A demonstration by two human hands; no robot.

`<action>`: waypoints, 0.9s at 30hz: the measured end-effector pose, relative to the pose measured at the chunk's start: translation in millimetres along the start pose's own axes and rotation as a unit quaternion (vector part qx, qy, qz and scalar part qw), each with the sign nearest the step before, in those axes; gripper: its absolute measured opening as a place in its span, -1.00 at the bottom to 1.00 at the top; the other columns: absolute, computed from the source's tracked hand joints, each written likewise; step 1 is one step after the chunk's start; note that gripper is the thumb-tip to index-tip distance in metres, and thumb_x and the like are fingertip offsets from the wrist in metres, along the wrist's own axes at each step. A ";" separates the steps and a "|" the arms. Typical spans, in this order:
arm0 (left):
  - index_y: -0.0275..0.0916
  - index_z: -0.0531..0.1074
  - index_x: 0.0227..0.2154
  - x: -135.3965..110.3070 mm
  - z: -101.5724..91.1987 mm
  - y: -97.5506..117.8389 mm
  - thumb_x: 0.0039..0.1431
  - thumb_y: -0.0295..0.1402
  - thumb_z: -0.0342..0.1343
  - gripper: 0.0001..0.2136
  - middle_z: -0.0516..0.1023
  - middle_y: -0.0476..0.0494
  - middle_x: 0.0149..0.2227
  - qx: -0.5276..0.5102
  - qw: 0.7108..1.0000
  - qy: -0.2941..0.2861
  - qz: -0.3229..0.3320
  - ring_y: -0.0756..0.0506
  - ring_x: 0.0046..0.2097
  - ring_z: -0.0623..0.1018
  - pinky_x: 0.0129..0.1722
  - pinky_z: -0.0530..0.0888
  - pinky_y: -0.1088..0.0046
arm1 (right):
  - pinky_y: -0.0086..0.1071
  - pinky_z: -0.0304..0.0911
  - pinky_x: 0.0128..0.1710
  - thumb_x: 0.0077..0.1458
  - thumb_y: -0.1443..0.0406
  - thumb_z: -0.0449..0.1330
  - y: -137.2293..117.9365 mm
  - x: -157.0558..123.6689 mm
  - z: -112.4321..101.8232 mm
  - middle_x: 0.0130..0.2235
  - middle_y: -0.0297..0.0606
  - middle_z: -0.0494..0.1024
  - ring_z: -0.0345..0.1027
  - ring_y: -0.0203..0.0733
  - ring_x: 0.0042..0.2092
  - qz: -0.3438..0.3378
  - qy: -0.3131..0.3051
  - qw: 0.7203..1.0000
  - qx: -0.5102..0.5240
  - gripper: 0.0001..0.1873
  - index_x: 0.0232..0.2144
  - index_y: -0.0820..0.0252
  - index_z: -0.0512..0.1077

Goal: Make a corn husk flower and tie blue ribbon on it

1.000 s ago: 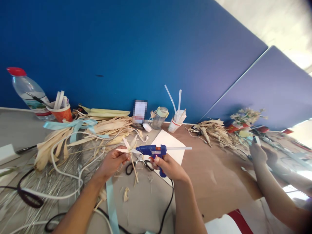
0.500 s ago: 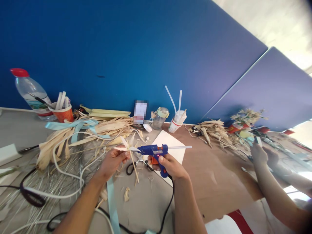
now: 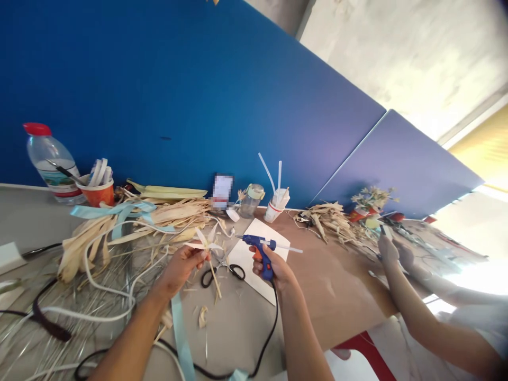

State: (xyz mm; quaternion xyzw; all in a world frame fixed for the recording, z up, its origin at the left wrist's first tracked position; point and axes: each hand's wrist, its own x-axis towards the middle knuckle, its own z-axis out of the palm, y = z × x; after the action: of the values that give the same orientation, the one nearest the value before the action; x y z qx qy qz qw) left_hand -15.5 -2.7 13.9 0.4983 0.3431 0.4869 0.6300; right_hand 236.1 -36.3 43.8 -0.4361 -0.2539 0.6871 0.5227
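Observation:
Between the thumb and fingers of my left hand (image 3: 183, 266) is a pale corn-husk flower (image 3: 207, 242), its petals spread and its thin stick stem slanting down. My right hand (image 3: 275, 263) is wrapped round the handle of a blue hot glue gun (image 3: 260, 243). Its nozzle points left, a short gap away from the petals, and a clear glue stick (image 3: 290, 248) juts out of the back. Scissors with black handles (image 3: 237, 272) lie on the table below, partly behind the stem. Under the glue gun is a white sheet (image 3: 248, 275).
Dried husks (image 3: 174, 212) with a light-blue ribbon (image 3: 181, 338) nearby lie at left, among cables. Along the blue partition (image 3: 159, 95) stand a bottle (image 3: 55, 164), an orange cup (image 3: 99, 194), a phone (image 3: 222, 190), a jar (image 3: 251, 202) and a cup of glue sticks (image 3: 273, 211). Another person's hands (image 3: 388, 251) are at right.
The glue gun has drawn back to the right, its nozzle leaving the flower and tilting up slightly. My left hand keeps the flower in nearly the same place. The camera view has shifted.

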 end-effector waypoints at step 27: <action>-0.24 0.44 -0.54 -6.4 8.7 14.5 -0.14 -0.23 0.26 -0.81 0.40 0.00 -0.56 0.050 0.999 -0.015 0.002 0.01 -0.50 0.29 -0.47 0.24 0.49 | -0.25 0.20 -0.11 0.10 0.29 0.06 10.4 -27.0 21.4 -0.22 -0.09 0.53 0.38 -0.08 -0.17 -0.230 0.169 0.754 -0.592 -0.77 -0.33 0.17 0.52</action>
State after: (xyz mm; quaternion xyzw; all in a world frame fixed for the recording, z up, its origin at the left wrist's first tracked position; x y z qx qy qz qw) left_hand -13.3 -10.9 29.9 0.5369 0.3567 0.4630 0.6084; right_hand 214.4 -62.8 55.0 -0.6959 -0.6103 0.1738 0.3363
